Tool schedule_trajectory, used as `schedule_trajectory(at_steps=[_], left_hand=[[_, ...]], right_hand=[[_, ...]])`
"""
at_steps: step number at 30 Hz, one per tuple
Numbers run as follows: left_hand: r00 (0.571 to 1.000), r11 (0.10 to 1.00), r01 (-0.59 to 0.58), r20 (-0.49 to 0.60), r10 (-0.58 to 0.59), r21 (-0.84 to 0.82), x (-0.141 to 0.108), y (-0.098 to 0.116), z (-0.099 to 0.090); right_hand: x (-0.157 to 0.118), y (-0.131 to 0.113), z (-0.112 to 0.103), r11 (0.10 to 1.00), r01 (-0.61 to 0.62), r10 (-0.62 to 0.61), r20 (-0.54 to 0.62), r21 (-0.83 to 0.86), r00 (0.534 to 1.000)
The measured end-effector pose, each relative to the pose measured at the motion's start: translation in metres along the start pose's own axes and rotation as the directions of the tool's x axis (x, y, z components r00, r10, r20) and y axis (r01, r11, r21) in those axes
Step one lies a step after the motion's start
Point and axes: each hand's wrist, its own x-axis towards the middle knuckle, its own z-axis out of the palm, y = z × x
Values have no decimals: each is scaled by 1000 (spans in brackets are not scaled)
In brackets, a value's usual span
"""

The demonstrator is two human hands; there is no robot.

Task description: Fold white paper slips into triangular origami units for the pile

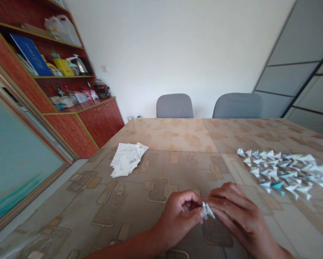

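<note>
A small folded paper piece [208,210] with pointed ends sits between my two hands, low over the table's near side. My left hand [177,214] pinches its left end between thumb and fingertips. From the other side, my right hand [238,212] has its fingers pressed together at the piece; its thumb is mostly hidden. To the right lie several rows of similar folded paper pieces [272,169], white with a few bluish-green parts. Further left, a loose stack of printed paper slips [127,160] rests on the table.
The table [188,135] wears a brown patterned cover. Behind its far edge stand two grey chairs [174,105] [238,105]. A red-brown shelf cabinet [96,122] holding bottles and a kettle is at the left, beside a glass-panelled door [18,151]. Grey panels [293,54] rise at the right.
</note>
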Motion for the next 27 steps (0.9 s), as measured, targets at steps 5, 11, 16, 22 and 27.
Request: schedule_trajectory(at_steps=[5, 11, 16, 22, 27], left_hand=[[999, 998, 38, -33, -40, -45, 1, 1, 4], [998, 998, -37, -49, 34, -51, 0, 4, 2], [997, 999, -48, -62, 48, -4, 1, 5, 2], [991, 987, -93, -85, 104, 133, 0, 2, 1], [984, 964, -109, -109, 139, 243, -1, 3, 2]], right_hand=[[-1, -3, -1, 1000, -11, 11, 9, -17, 1000], [1, -5, -1, 1000, -2, 1, 27, 20, 1000], [1, -5, -1, 998, -5, 1, 63, 59, 998], [0, -7, 1, 998, -45, 45, 19, 42, 999], [2, -9, 2, 997, -61, 61, 1, 38, 998]])
